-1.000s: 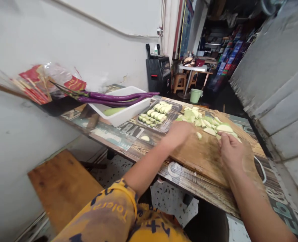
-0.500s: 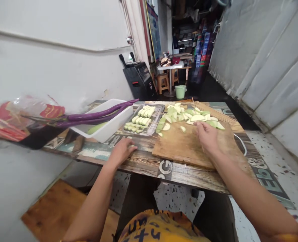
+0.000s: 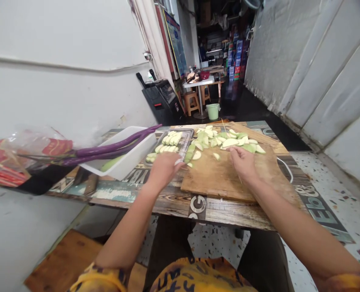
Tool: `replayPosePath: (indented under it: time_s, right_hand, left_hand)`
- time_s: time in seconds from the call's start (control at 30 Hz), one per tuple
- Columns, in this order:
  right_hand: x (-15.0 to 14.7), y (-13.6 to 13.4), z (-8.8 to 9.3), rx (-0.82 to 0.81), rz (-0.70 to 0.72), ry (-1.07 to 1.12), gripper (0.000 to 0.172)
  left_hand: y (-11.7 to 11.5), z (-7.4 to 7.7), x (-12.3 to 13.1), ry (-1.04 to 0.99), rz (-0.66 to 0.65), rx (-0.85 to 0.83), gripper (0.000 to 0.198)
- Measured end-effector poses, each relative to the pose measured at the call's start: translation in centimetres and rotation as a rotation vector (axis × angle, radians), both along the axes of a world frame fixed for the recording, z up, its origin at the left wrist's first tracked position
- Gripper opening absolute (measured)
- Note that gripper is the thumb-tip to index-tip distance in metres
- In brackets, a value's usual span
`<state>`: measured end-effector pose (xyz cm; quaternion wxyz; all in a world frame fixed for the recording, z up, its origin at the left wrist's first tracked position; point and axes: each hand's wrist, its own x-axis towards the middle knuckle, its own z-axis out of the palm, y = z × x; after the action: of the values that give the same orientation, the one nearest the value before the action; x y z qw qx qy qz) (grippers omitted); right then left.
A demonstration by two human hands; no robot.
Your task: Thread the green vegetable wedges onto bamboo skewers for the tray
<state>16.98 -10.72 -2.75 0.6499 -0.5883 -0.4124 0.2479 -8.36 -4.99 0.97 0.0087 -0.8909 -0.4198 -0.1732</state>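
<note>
My left hand (image 3: pixel 164 170) reaches over the near right corner of a clear plastic tray (image 3: pixel 189 137), thumb apart from the fingers; its other fingertips are partly hidden. In the tray lie rows of pale green sliced pieces (image 3: pixel 171 138). My right hand (image 3: pixel 242 160) pinches a thin wooden skewer (image 3: pixel 240 178) above the cutting board (image 3: pixel 210 180), its fingertips touching the near side of a heap of cut green-skinned vegetable slices (image 3: pixel 230 142). A few loose slices (image 3: pixel 197 155) lie on the board's left part, close to my left thumb.
A white bin (image 3: pixel 119 170) holds a green vegetable, with long purple eggplants (image 3: pixel 113 149) across it. Plastic bags (image 3: pixel 37 146) lie at the left. Bundled wooden skewers (image 3: pixel 256 134) rest behind the board. Beyond the table (image 3: pixel 168 198) stand a black machine (image 3: pixel 161 99) and a green bucket (image 3: pixel 213 111).
My left hand has moved forward and right, from the table's near side to the tray's corner. My right hand stays at the heap. The view has shifted slightly.
</note>
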Motion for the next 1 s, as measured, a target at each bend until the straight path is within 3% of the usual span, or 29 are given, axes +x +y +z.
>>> replayPosePath:
  time_s: [0.1, 0.23, 0.37, 0.57, 0.67, 0.8, 0.9, 1.0]
  right_hand:
    - [0.1, -0.1, 0.0, -0.002, 0.011, -0.032, 0.031]
    - [0.2, -0.2, 0.2, -0.006, 0.007, -0.043, 0.031]
    - [0.1, -0.2, 0.2, -0.021, 0.016, -0.074, 0.029]
    - [0.1, 0.0, 0.0, -0.008, 0.029, -0.042, 0.029]
    - [0.2, 0.0, 0.0, -0.010, 0.027, -0.053, 0.029]
    - [0.1, -0.1, 0.1, -0.010, 0.017, -0.052, 0.031]
    - [0.0, -0.1, -0.1, -0.012, 0.020, -0.063, 0.032]
    - [-0.1, -0.2, -0.2, -0.008, 0.032, -0.130, 0.032]
  left_hand:
    - [1.5, 0.6, 4.4, 0.142, -0.163, -0.025, 0.030]
    - [4.4, 0.8, 8.1, 0.368, -0.224, -0.124, 0.041]
    - [5.9, 1.2, 9.5, 0.592, -0.189, -0.166, 0.037]
    - [6.6, 1.3, 10.4, 0.666, -0.142, -0.190, 0.043]
    - [7.0, 1.4, 10.3, 0.632, -0.196, -0.157, 0.040]
    - [6.7, 0.7, 9.8, 0.293, -0.272, -0.207, 0.043]
    - [5.5, -0.7, 10.5, -0.242, -0.253, -0.393, 0.044]
    - [4.3, -2.2, 12.2, -0.887, -0.152, -0.655, 0.035]
